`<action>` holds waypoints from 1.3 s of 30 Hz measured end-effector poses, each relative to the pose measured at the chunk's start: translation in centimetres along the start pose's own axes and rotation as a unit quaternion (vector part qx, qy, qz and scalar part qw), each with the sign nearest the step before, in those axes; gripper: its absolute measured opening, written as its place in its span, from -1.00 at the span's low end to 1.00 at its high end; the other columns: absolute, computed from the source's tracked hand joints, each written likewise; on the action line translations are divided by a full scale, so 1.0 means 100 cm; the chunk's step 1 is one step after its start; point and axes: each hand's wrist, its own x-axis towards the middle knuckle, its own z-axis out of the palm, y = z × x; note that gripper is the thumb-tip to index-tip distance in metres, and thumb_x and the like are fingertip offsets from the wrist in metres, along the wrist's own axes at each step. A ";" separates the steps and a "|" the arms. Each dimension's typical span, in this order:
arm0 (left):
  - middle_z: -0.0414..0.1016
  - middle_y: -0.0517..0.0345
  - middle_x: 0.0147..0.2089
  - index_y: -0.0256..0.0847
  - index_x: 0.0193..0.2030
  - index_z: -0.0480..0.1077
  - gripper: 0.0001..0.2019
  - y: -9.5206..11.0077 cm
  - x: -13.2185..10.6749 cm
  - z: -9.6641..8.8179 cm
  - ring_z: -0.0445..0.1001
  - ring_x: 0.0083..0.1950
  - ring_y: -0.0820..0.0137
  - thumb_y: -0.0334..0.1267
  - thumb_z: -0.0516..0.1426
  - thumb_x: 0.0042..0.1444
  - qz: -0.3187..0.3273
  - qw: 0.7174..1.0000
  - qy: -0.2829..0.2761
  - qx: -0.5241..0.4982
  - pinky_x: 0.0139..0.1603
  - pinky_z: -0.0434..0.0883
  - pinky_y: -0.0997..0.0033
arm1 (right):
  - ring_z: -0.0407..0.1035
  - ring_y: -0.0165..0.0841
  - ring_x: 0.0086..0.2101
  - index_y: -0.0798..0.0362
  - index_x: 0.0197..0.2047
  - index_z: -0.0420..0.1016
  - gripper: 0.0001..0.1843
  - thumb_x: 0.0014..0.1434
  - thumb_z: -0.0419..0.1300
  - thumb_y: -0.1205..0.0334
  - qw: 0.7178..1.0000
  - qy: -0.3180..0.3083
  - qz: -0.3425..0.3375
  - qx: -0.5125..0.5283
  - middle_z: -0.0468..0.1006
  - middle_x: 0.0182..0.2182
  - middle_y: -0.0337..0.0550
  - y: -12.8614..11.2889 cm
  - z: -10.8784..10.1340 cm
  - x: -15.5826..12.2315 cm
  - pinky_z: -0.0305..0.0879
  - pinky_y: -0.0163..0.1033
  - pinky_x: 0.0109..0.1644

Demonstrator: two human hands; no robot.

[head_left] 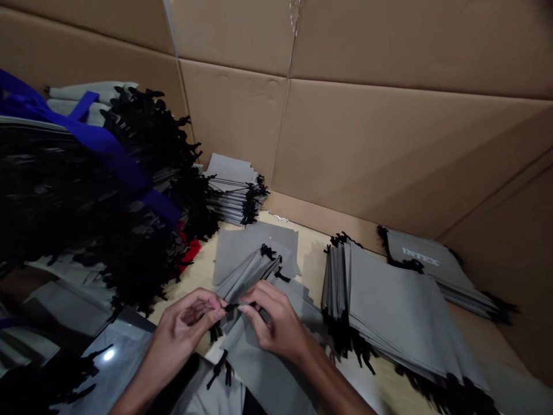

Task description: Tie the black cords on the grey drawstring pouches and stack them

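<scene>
Left hand (185, 323), right hand (276, 320) pinching black drawstring (231, 307) of limp, lightweight grey fabric pouch (246, 285), cord giving surest hold; stacked pouches (389, 305) lying right of it.

My left hand (184, 337), my right hand (276, 323), one black cord (231, 308) between them.
Three grey pouch stacks: one (235, 193) at 12 o'clock, two (389, 305) (436, 268) at 2 o'clock; one cord-tangled heap (142, 167) at 10 o'clock.

Lower centre of frame | left hand (185, 325): bare, short nails | right hand (276, 323): bare, short nails | left forearm (144, 383), right forearm (337, 383): bare, running off bottom edge
</scene>
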 end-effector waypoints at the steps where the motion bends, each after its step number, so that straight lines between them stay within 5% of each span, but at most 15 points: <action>1: 0.78 0.15 -0.24 -0.10 -0.30 0.62 -0.89 0.000 0.000 0.002 0.77 -0.19 0.35 -0.17 0.38 0.20 0.002 1.000 0.002 -0.001 -0.14 0.64 0.61 | 0.48 -0.25 -0.19 0.00 -0.10 0.51 -0.85 0.51 0.13 0.33 1.000 -0.001 0.001 -0.003 0.62 -0.24 -0.08 0.000 0.000 0.000 0.40 -0.19 -0.11; 6: 0.82 0.12 -0.06 -0.02 0.05 0.68 -0.69 -0.003 -0.001 0.012 0.80 -0.07 0.25 -0.15 0.43 0.17 0.021 0.999 -0.002 0.034 -0.01 0.70 0.44 | 0.51 -0.26 -0.16 -0.01 -0.04 0.54 -0.86 0.53 0.14 0.30 1.000 -0.002 0.005 -0.015 0.64 -0.19 -0.08 -0.003 0.000 0.000 0.44 -0.19 -0.06; 13: 0.83 0.18 -0.11 0.06 -0.15 0.77 -0.90 0.002 -0.001 0.005 0.79 -0.08 0.22 -0.12 0.36 0.28 0.093 0.982 -0.016 0.162 0.00 0.67 0.44 | 0.53 -0.25 -0.14 -0.02 0.06 0.58 -0.84 0.52 0.18 0.28 1.000 -0.015 0.012 0.000 0.66 -0.13 -0.06 -0.002 0.000 -0.002 0.48 -0.19 -0.05; 21: 0.79 0.16 -0.28 -0.07 -0.27 0.72 -0.86 0.005 0.003 0.002 0.76 -0.23 0.27 -0.09 0.40 0.21 0.011 0.995 -0.054 0.079 -0.20 0.63 0.52 | 0.43 -0.27 -0.24 -0.02 -0.17 0.50 -0.86 0.47 0.15 0.30 1.000 -0.020 0.006 0.010 0.54 -0.30 -0.16 -0.010 0.002 0.003 0.35 -0.18 -0.14; 30: 0.70 0.12 -0.39 -0.16 -0.33 0.65 -0.79 0.021 0.014 0.003 0.70 -0.31 0.30 -0.09 0.35 0.24 -0.004 0.995 -0.099 0.031 -0.25 0.61 0.50 | 0.34 -0.34 -0.35 -0.02 -0.27 0.42 -0.84 0.40 0.13 0.33 0.997 0.031 0.052 0.044 0.38 -0.39 -0.25 -0.022 0.005 0.005 0.25 -0.25 -0.27; 35: 0.68 0.13 -0.41 -0.16 -0.32 0.65 -0.77 0.020 0.018 0.006 0.69 -0.33 0.32 -0.07 0.33 0.27 0.009 0.994 -0.104 0.043 -0.25 0.61 0.50 | 0.33 -0.34 -0.36 -0.03 -0.28 0.39 -0.84 0.40 0.13 0.33 0.997 0.043 0.054 0.039 0.36 -0.39 -0.25 -0.023 0.002 0.007 0.24 -0.26 -0.29; 39: 0.71 0.14 -0.39 -0.15 -0.30 0.65 -0.76 0.013 0.016 0.008 0.73 -0.32 0.31 -0.03 0.35 0.26 0.025 0.996 -0.056 0.066 -0.24 0.64 0.52 | 0.38 -0.28 -0.26 -0.02 -0.17 0.43 -0.86 0.47 0.10 0.32 1.000 0.016 0.014 0.003 0.47 -0.31 -0.18 -0.015 0.000 0.008 0.33 -0.20 -0.14</action>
